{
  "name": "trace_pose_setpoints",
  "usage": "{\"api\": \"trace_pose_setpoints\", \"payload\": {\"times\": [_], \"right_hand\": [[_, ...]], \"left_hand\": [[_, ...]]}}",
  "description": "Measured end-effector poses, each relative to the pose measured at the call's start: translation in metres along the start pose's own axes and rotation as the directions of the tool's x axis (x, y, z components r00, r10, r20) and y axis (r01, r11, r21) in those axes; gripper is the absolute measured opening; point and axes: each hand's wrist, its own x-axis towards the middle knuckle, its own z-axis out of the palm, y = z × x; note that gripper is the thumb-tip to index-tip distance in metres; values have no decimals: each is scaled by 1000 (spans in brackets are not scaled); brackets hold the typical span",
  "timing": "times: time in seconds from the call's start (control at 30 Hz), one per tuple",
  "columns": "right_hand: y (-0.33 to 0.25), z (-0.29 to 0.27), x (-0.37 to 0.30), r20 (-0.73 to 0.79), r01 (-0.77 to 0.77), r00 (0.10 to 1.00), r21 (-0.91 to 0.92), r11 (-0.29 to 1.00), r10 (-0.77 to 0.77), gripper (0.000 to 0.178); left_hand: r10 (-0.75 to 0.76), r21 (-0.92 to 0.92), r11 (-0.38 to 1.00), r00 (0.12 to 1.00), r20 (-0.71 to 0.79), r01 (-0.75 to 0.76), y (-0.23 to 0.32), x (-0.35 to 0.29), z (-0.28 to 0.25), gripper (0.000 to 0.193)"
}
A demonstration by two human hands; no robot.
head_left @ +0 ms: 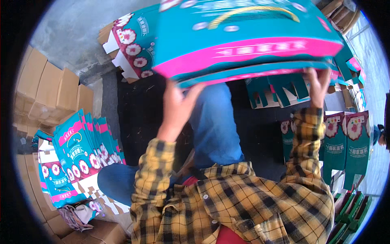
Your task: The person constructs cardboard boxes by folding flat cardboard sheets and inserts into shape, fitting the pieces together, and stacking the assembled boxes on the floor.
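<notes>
A teal carton (248,38) with a pink band and a gold rope handle is held up in front of me, slightly blurred. My left hand (178,106) grips its near lower edge at the left corner, thumb spread along the edge and the other fingers partly hidden. Near the right end of that same edge, my right hand (318,86) has hold of the carton too, its fingertips partly behind the board. A loose-looking flap runs along the bottom between both hands. The carton's far side lies outside the view.
Brown boxes (48,87) are stacked at left, above a row of flat teal cartons (77,150). Teal cartons with cut flaps (280,91) lie beyond my knee. More printed cartons (345,142) stand at right, near green crates (349,213). Another person (381,137) shows at the right rim.
</notes>
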Motion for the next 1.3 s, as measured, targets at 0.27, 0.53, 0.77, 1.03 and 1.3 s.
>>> {"api": "trace_pose_setpoints", "payload": {"times": [0.27,0.53,0.77,1.03,1.3], "right_hand": [[54,-177,-6,-300,-32,954,-157,987,-17,46],[77,-213,17,-477,-149,874,-85,985,91,57],[61,-190,19,-393,-129,873,-759,638,-291,51],[27,-87,26,64,171,934,-944,283,-352,71],[60,-130,24,-10,41,980,-966,254,-199,61]], "left_hand": [[370,47,926,926,74,-374,51,55,162,73],[343,103,918,898,275,-382,88,67,243,72],[267,79,925,783,562,-372,92,71,292,69],[257,105,897,700,666,-429,66,79,233,56],[79,316,896,812,578,-312,51,29,56,49]]}}
